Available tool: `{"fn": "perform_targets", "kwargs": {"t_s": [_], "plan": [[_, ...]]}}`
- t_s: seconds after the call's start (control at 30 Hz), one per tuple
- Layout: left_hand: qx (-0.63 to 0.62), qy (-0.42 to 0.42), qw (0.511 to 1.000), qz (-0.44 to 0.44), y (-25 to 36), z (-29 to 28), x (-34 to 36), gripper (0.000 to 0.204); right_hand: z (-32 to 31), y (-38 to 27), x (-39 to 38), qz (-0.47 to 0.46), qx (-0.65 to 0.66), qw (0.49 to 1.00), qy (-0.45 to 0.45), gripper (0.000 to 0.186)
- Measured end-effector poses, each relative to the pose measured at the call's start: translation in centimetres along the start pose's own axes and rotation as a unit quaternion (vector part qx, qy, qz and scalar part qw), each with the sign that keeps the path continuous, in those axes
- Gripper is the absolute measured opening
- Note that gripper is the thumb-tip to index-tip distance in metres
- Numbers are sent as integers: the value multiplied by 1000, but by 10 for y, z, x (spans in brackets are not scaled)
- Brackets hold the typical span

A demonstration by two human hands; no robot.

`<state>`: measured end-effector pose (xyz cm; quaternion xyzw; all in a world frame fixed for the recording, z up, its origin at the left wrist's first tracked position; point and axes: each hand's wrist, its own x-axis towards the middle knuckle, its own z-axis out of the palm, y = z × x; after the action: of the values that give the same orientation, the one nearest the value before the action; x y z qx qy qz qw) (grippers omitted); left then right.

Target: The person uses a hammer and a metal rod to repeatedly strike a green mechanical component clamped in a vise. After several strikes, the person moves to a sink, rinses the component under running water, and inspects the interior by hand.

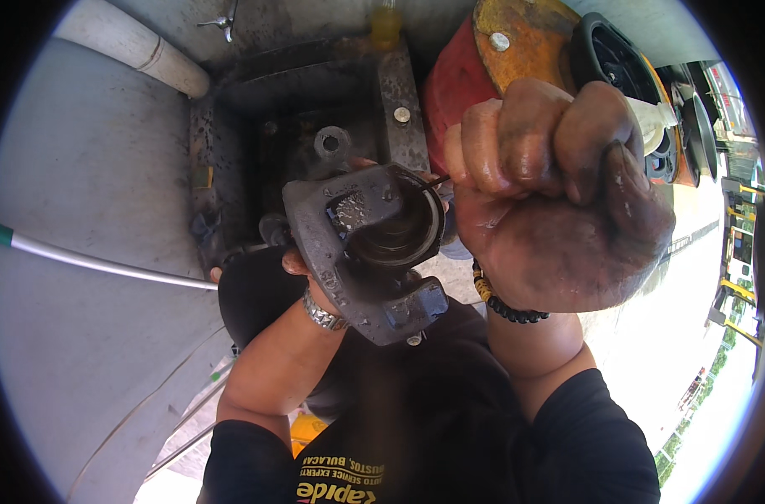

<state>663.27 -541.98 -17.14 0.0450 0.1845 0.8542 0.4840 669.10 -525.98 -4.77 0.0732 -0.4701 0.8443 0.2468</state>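
A dark grey, greasy brake caliper (319, 223) is held up over my lap, its round piston bore facing up. My left hand (317, 288) grips it from beneath and from the left side; most of its fingers are hidden behind the metal. Large and close to the camera, my right hand (559, 193) is a closed, oily fist. From between its fingers a thin dark pick-like rod (438, 180) sticks out toward the bore's upper right edge. The rest of that tool is hidden inside the fist.
Beyond the caliper lies a dark, grimy basin (223, 143) with a tap (224, 23) above it. A red and orange drum (462, 80) stands at right, with a black round part (609, 50). A white pipe (134, 46) and a silver pole (113, 259) are at left.
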Motion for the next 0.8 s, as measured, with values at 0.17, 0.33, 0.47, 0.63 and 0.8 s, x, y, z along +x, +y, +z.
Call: {"fn": "perform_targets", "kwargs": {"t_s": [0.17,0.33,0.47,0.63,0.8], "plan": [[-211,-191,959,6,-18,-29,6,135,7,4,3,-32,54,998,16,30],[-151,-175,967,107,-33,-60,15,134,13,13,6,-40,128,991,3,29],[-148,-199,966,78,-26,-49,16,131,13,5,8,29,17,997,-74,32],[-61,5,997,-42,7,-4,-12,130,11,13,8,-11,112,990,-84,35],[-164,-205,965,18,6,-6,5,105,-6,-1,15,25,-21,988,-148,34]]}}
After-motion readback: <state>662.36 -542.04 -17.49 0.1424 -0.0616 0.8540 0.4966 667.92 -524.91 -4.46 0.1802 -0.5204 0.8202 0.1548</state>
